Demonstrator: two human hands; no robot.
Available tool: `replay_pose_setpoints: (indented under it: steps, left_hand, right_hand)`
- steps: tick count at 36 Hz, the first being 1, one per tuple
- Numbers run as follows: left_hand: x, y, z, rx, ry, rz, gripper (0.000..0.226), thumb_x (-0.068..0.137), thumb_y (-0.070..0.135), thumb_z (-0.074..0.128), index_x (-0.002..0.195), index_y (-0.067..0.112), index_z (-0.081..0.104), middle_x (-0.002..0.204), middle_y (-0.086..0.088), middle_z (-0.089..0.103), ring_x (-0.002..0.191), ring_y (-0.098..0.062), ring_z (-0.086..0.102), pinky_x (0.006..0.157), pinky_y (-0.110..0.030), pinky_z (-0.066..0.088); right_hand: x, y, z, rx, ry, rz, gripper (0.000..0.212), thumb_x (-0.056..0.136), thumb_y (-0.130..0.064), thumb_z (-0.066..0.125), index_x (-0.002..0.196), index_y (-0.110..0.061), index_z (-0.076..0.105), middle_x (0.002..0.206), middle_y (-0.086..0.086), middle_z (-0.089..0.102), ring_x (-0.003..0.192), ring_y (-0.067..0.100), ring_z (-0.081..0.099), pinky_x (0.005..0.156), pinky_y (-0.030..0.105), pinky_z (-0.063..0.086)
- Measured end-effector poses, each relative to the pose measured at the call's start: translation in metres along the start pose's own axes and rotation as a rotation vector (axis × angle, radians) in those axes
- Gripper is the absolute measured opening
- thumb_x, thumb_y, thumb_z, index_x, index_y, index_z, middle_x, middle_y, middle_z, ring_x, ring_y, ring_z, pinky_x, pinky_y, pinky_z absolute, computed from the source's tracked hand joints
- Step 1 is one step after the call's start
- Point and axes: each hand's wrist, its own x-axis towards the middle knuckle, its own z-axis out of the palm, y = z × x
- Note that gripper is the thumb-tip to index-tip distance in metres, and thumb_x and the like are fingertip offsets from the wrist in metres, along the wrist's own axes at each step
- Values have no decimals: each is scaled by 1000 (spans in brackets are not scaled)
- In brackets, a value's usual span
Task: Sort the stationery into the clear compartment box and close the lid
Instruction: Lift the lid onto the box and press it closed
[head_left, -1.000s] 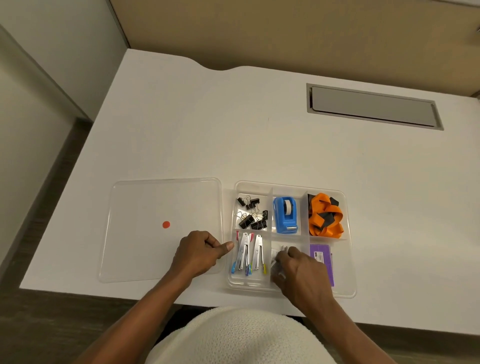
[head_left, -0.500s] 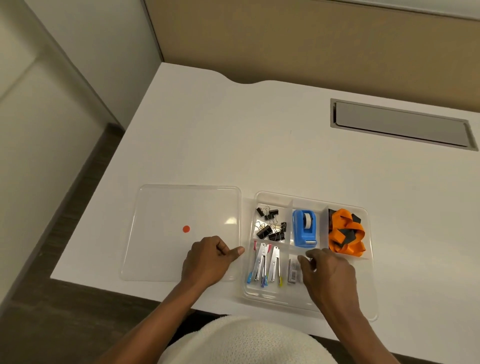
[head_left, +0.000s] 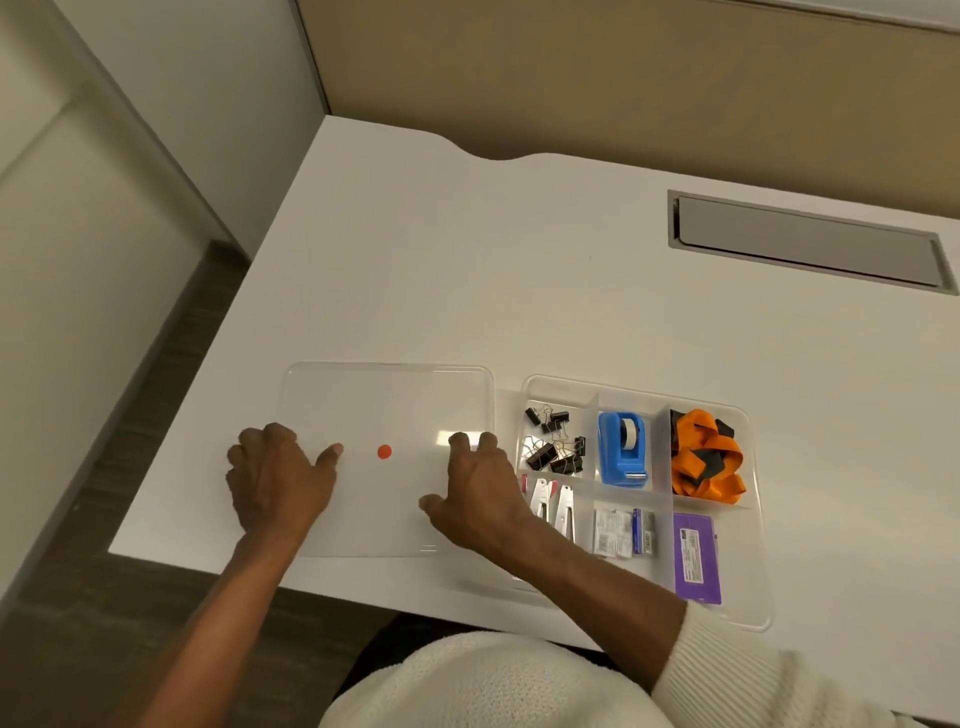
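Both hands lay spread on the clear lid (head_left: 384, 405). The left hand (head_left: 275, 483) was low left, the right hand (head_left: 480, 493) beside the box (head_left: 748, 519).

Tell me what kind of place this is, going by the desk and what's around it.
Probably an office workstation. The white desk has a flush grey cable hatch set in its top and a tan partition panel behind it, and the clear compartment box holds office supplies such as binder clips and a blue tape dispenser.
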Motion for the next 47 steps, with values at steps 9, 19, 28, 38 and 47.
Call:
replay_pose_setpoints:
  steps: [9,19,28,38,47]
  left_hand:
    - [-3,4,11,-48,-41,-76,88,82,61,75,137,-1,44,140,-25,47,130,-42,46,98,-57,49]
    - [21,-5,-11,-241,13,-268,94,73,57,85,139,3,46,144,-29,43,135,-47,39,101,-67,43]
    - [25,5,-30,-378,52,-245,91,74,61,83,141,9,50,144,-23,51,135,-44,44,105,-64,43]
    - [-49,94,-6,-463,-60,5,77,72,63,83,130,18,61,129,-5,55,119,-30,59,90,-50,52]
    - [-123,147,27,-390,-210,284,76,77,52,84,137,14,56,128,-7,51,118,-29,59,94,-48,57]
  right_hand:
    - [21,-11,27,155,-44,193,87,85,-36,76,150,-8,26,161,38,-15,151,56,-11,123,60,18]
    - [18,-17,12,712,178,277,77,72,-48,79,141,-29,49,153,3,32,146,23,22,112,47,40]
    - [-17,-17,-28,797,394,121,60,73,-55,80,128,-43,60,141,-11,37,142,9,27,109,34,36]
    - [-71,98,-84,605,698,195,60,78,-54,81,132,-39,61,142,-8,49,135,14,41,109,41,42]
    - [-117,201,-87,577,779,321,57,75,-60,79,125,-38,64,135,-12,57,125,20,53,104,54,51]
